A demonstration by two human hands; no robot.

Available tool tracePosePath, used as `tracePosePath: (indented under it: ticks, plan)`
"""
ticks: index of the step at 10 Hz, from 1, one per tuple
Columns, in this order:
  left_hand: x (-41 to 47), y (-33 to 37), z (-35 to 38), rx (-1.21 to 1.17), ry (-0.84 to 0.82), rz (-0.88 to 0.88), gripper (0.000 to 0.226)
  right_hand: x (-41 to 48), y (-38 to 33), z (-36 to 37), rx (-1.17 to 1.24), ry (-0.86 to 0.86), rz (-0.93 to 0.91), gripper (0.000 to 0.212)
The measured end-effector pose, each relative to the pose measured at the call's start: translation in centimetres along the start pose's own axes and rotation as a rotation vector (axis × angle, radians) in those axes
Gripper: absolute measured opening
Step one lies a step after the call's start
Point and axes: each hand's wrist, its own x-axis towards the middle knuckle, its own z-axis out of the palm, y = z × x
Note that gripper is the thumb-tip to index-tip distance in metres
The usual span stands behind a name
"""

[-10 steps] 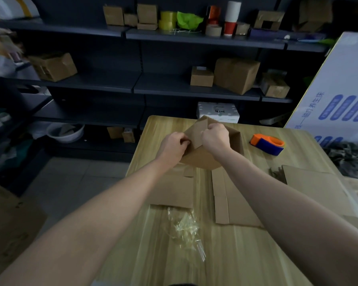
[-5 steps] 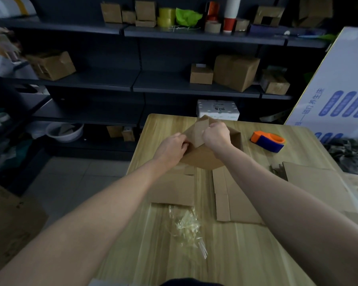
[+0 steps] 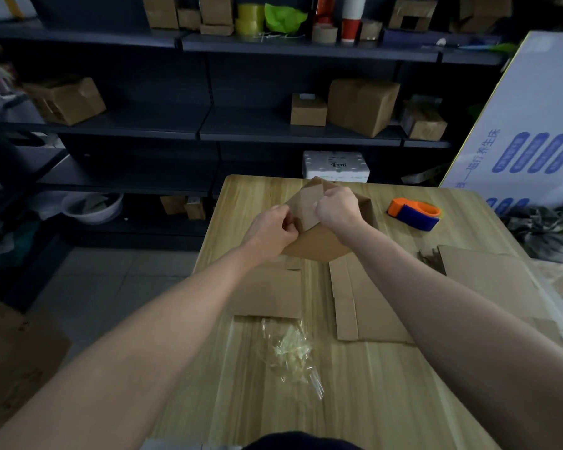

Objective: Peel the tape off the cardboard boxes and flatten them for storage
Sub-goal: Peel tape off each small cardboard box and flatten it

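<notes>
A small brown cardboard box (image 3: 319,241) is held tilted above the far middle of the wooden table (image 3: 355,401). My left hand (image 3: 270,233) pinches its left edge and my right hand (image 3: 338,211) grips its upper flap. Flattened cardboard pieces lie below: one at the left (image 3: 267,295), one in the middle (image 3: 368,306) and a larger one at the right (image 3: 488,280). A wad of peeled clear tape (image 3: 291,352) rests on the table near me.
An orange and blue tape dispenser (image 3: 415,214) sits at the table's far right. Dark shelves (image 3: 273,131) behind hold several cardboard boxes and tape rolls. A large white printed board (image 3: 530,125) leans at the right. Another cardboard box (image 3: 10,358) stands on the floor at the left.
Both hands have kept their hold on the box and shifted slightly; my right hand has pulled the upper flap a little further from the left hand.
</notes>
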Motion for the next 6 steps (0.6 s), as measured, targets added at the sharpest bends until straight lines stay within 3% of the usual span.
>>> tracePosePath:
  ticks: [2,3,4,6]
  plan:
    - [-0.1,0.0,0.6,-0.234,0.013,-0.113,0.005,-0.2,0.1,-0.7,-0.074,-0.008,-0.034,0.030]
    - [-0.3,-0.2,0.0,-0.339,-0.052,-0.101,0.006,-0.1,0.7,-0.7,-0.148,-0.001,-0.040,0.016]
    - [-0.6,-0.3,-0.4,-0.311,-0.156,-0.076,0.010,0.0,1.6,-0.5,-0.113,-0.008,0.007,0.016]
    - [-0.4,-1.1,0.0,-0.085,-0.112,0.018,0.011,-0.4,1.6,-0.3,-0.063,-0.004,0.015,0.015]
